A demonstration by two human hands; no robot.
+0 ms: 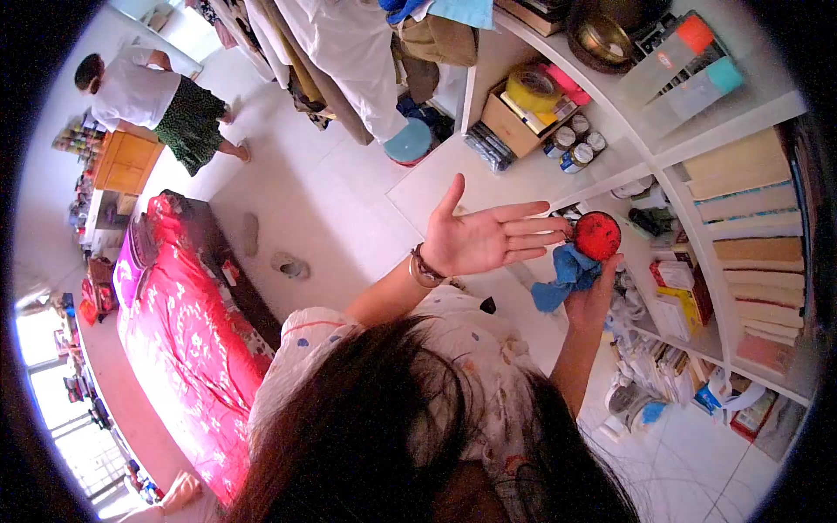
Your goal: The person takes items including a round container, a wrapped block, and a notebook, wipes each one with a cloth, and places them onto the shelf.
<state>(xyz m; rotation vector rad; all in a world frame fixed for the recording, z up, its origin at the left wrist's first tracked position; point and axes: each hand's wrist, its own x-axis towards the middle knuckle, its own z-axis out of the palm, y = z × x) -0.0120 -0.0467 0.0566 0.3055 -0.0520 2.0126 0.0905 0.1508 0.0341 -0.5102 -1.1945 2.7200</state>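
My left hand is held out palm up with its fingers spread and nothing in it. Its fingertips come close to a round red object with a dark rim, in front of the shelves. A crumpled blue cloth hangs just below the red object. Behind both, my right hand holds the cloth, with the red object resting against it; most of its fingers are hidden.
White shelves with books, jars and a cardboard box curve along the right. Clothes hang at the top above a blue-lidded bin. A bed with red bedding stands left; another person is beyond it. Slippers lie on the floor.
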